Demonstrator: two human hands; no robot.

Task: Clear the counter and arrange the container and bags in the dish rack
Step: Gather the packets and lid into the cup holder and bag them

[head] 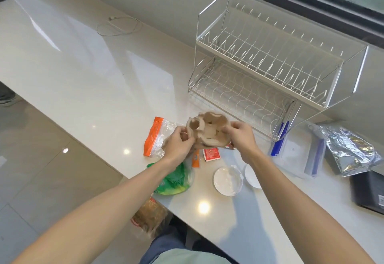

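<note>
Both hands hold a brown cardboard cup carrier (209,130) a little above the counter, in front of the white two-tier wire dish rack (268,64). My left hand (178,143) grips its left edge and my right hand (243,137) grips its right edge. An orange-topped clear zip bag (155,137) lies left of my hands. A green plastic bag (174,180) sits under my left forearm. Blue-sealed clear zip bags (299,155) and a silver foil bag (351,151) lie to the right, beside the rack.
Red (212,153) and orange (195,159) sauce packets lie under the carrier. A clear round container (227,180) and a white lid (252,175) sit near the counter's front edge. A dark box (367,191) is at far right. A white cable (118,26) lies far left.
</note>
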